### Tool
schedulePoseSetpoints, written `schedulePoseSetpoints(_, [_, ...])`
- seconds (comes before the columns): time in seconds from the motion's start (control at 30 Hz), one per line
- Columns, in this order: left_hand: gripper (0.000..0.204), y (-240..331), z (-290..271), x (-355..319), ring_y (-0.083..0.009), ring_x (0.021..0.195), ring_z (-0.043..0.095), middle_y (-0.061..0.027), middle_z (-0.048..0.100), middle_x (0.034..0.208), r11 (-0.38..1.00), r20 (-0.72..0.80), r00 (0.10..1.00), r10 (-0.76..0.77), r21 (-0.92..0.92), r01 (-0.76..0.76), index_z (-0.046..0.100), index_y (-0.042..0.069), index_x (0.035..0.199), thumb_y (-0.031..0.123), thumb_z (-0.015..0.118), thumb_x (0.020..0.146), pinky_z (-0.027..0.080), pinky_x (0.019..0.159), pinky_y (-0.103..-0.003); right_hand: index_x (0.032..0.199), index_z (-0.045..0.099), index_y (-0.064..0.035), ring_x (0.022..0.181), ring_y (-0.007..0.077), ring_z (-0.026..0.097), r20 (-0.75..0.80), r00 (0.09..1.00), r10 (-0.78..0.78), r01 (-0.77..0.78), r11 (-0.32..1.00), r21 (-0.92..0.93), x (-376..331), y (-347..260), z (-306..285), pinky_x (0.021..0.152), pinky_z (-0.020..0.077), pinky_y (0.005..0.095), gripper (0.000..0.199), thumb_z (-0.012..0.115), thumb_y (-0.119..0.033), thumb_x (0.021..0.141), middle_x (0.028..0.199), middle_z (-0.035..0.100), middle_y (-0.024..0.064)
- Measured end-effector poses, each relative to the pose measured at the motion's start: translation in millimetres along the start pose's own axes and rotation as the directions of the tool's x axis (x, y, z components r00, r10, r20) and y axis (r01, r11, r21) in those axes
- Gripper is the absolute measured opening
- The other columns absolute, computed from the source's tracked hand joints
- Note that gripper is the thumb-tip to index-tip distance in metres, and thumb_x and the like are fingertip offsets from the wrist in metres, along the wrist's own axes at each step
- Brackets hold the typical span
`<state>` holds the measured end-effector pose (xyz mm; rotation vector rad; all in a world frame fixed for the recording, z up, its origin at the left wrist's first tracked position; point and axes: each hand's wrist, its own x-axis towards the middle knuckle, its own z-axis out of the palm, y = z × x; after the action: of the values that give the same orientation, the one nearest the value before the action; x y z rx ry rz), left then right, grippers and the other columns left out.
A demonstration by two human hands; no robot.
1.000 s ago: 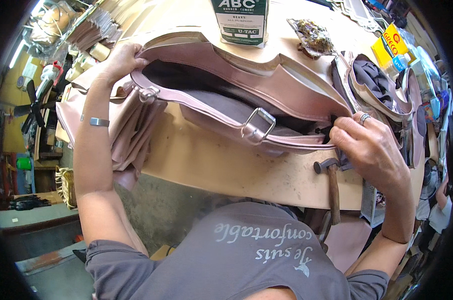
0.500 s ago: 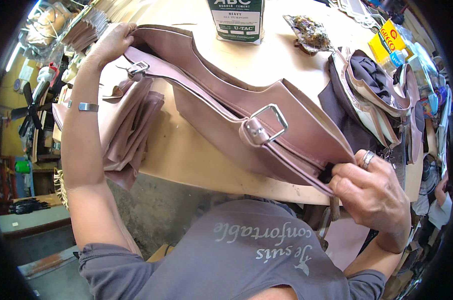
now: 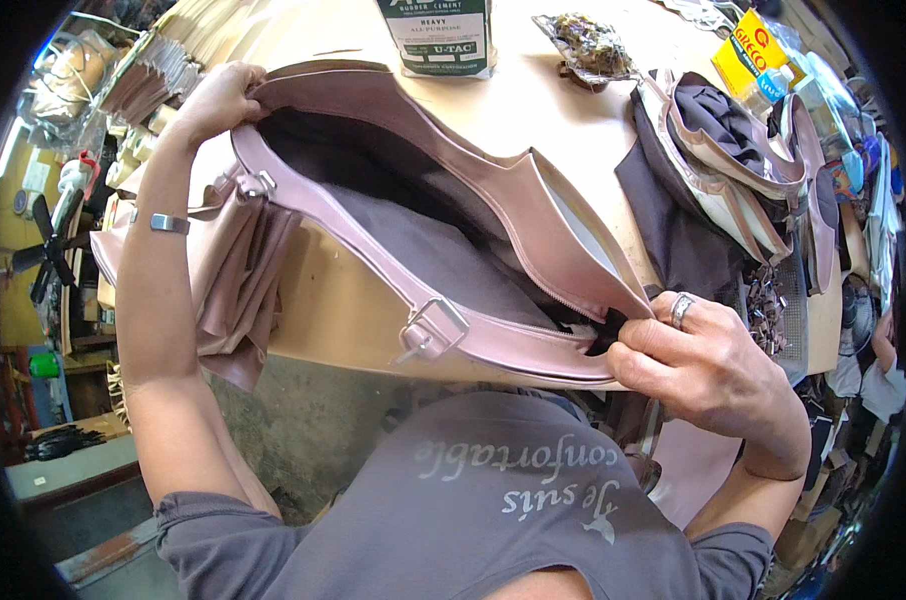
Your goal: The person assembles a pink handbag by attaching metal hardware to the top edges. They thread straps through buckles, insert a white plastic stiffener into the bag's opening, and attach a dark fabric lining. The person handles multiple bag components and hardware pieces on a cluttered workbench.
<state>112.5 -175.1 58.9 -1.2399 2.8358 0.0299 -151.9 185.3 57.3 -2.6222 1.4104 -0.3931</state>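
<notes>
**Pink handbag held open across a crowded workbench**

A pale pink leather handbag point(image 3: 453, 250) lies on a tan worktable point(image 3: 543, 110), its mouth gaping to show a dark grey lining. Its long axis runs on a diagonal from the far left of the table down to the near right, close to the person's chest. A pink strap with a metal buckle point(image 3: 431, 328) runs along the near side of the bag, following the same diagonal.

The left hand point(image 3: 213, 100) grips the far-left end of the bag, fingers curled shut over the rim. A metal bangle point(image 3: 169, 223) sits on that forearm. The right hand point(image 3: 708, 365), a ring on one finger, pinches the near-right end of the bag where the zipper line stops, thumb and fingers closed on the leather.

Just behind the bag stands a can of adhesive point(image 3: 438, 35) with a green and white label, near the opened rim. To the right of it lies a small heap of scraps point(image 3: 588, 42). Farther right, more bag pieces in pink and dark fabric point(image 3: 723, 150) are stacked, well clear of the right hand. A yellow packet point(image 3: 748, 50) lies at the far right edge. Folded pink leather panels point(image 3: 238, 280) hang over the table's left edge, partly under the bag's left end. A heap of small metal fittings point(image 3: 768, 310) sits just beyond the right hand.
</notes>
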Motion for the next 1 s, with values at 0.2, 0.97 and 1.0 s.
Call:
schedulePoseSetpoints(0.2, [0.035, -26.0, 16.0, 3.4, -0.0334, 0.083, 0.06, -0.0222, 0.061, 0.084, 0.997, -0.099, 0.992, 0.073, -0.011, -0.074, 0.061, -0.001, 0.092, -0.007, 0.05, 0.059, 0.045, 0.074, -0.038, 0.081, 0.056, -0.0048, 0.063, 0.0152, 0.053, -0.005, 1.0, -0.02, 0.02, 1.0, 0.009, -4.4, -5.8, 4.1, 0.057, 0.0463, 0.0259, 0.025, 0.059, -0.013, 0.058, 0.068, 0.047, 0.0019])
schedulePoseSetpoints(0.97, [0.044, -8.8, 12.5, 27.9, -0.0324, 0.092, 0.056, -0.0202, 0.06, 0.097, 0.984, -0.09, 0.985, 0.145, -0.094, -0.154, 0.052, 0.001, 0.112, -0.005, 0.043, 0.069, 0.042, 0.084, -0.037, 0.08, 0.055, -0.0039, 0.076, 0.0257, 0.055, -0.172, 0.964, 0.202, -0.225, 0.966, -0.128, -9.3, 4.8, -2.6, 0.068, 0.0446, 0.0341, 0.019, 0.06, -0.005, 0.062, 0.079, 0.055, 0.0073])
schedulePoseSetpoints(1.0, [0.044, -7.7, 10.4, 22.2, -0.0323, 0.091, 0.056, -0.0203, 0.06, 0.096, 0.981, -0.074, 0.986, 0.147, -0.113, -0.155, 0.053, 0.0, 0.111, -0.005, 0.043, 0.069, 0.042, 0.084, -0.036, 0.08, 0.055, -0.0038, 0.079, 0.0268, 0.055, -0.193, 0.962, 0.195, -0.227, 0.96, -0.163, -8.1, 8.7, -1.1, 0.07, 0.0449, 0.0349, 0.019, 0.06, -0.005, 0.062, 0.08, 0.055, 0.0079])
